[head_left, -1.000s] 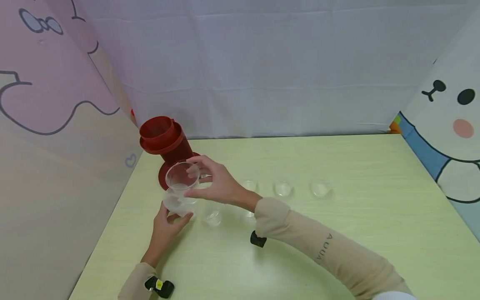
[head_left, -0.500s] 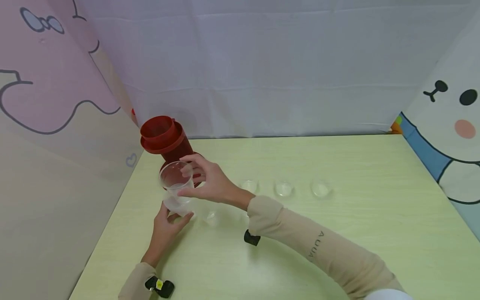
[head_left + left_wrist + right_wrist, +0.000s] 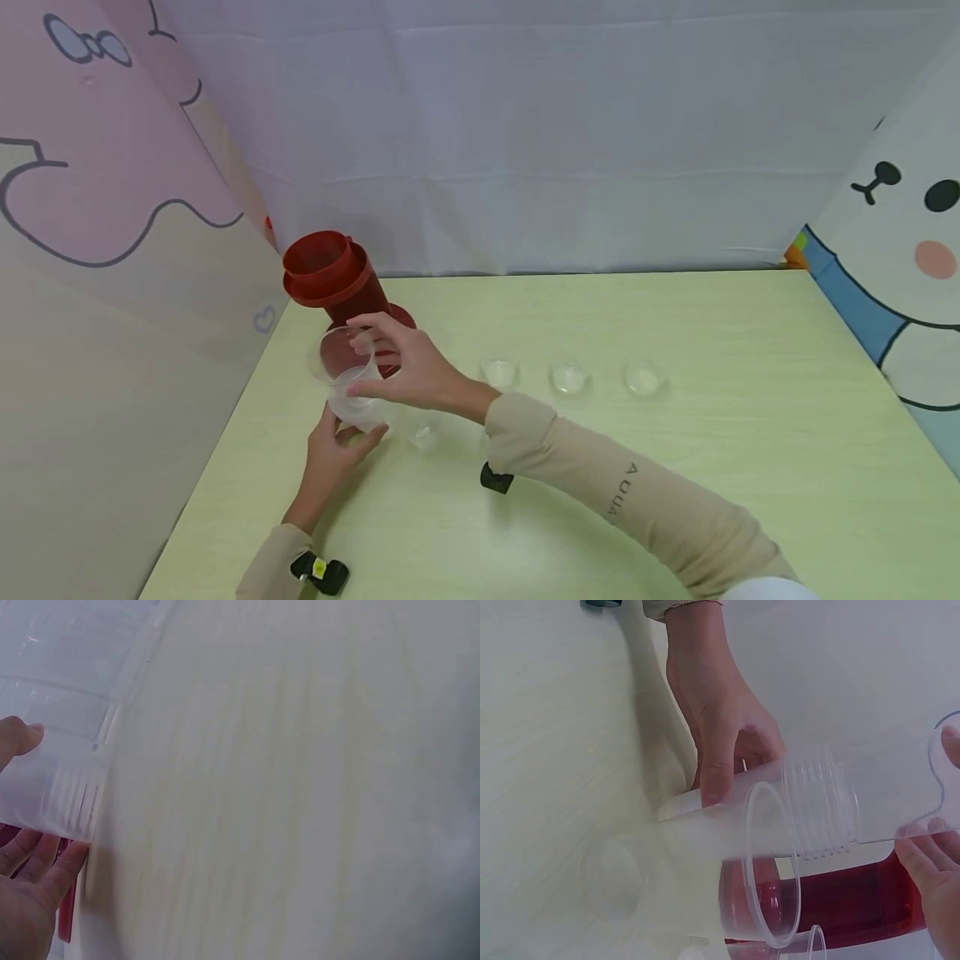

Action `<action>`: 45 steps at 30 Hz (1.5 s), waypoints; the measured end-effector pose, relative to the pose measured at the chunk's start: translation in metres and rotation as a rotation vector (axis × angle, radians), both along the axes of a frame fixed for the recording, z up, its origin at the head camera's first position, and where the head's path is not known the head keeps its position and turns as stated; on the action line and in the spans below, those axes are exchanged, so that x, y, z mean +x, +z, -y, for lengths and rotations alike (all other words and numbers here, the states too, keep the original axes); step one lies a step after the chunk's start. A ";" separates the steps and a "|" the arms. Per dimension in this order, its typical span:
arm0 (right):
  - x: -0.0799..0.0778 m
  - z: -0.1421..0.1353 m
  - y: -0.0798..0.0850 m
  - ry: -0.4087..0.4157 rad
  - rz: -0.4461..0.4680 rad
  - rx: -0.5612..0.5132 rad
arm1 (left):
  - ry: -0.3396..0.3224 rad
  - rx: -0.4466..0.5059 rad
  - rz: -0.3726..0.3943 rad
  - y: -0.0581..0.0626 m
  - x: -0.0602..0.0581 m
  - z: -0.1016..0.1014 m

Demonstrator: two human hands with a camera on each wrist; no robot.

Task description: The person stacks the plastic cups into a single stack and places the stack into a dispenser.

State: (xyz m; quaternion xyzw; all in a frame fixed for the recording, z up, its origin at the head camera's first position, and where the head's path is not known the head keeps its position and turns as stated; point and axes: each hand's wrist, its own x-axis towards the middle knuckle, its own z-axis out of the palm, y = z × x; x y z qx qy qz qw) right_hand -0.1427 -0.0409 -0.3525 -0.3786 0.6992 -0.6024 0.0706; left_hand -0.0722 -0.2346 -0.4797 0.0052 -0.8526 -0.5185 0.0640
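My left hand (image 3: 337, 454) grips the lower part of a stack of clear plastic cups (image 3: 362, 414), thumb on one side and fingers on the other. Above it, my right hand (image 3: 412, 358) holds another clear cup (image 3: 324, 367) near its rim, with its base lined up over the stack's mouth. The right wrist view shows the ribbed rims of the stack (image 3: 817, 802) between the two hands, meeting the upper cup (image 3: 889, 780). Clear plastic (image 3: 67, 682) fills the top left of the left wrist view.
A red plastic cylinder (image 3: 352, 296) on a round base stands behind the hands at the left. Clear cups (image 3: 498, 373), (image 3: 568, 378), (image 3: 643, 379) line the table (image 3: 825, 467). Another cup (image 3: 426, 435) stands right of the stack. White cloth (image 3: 562, 150) hangs behind.
My right hand has moved left with its cup, which now overlaps the top of the stack more closely. The left hand stays in place with the stack.
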 end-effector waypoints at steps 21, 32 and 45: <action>0.006 0.014 -0.013 -0.022 -0.016 0.150 | 0.015 -0.001 -0.018 -0.004 0.004 0.003; 0.010 0.015 -0.014 -0.084 -0.070 0.298 | 0.004 -0.044 -0.013 -0.003 0.003 0.002; 0.013 0.015 -0.012 -0.131 -0.129 0.483 | -0.015 -0.046 -0.030 -0.002 0.000 0.002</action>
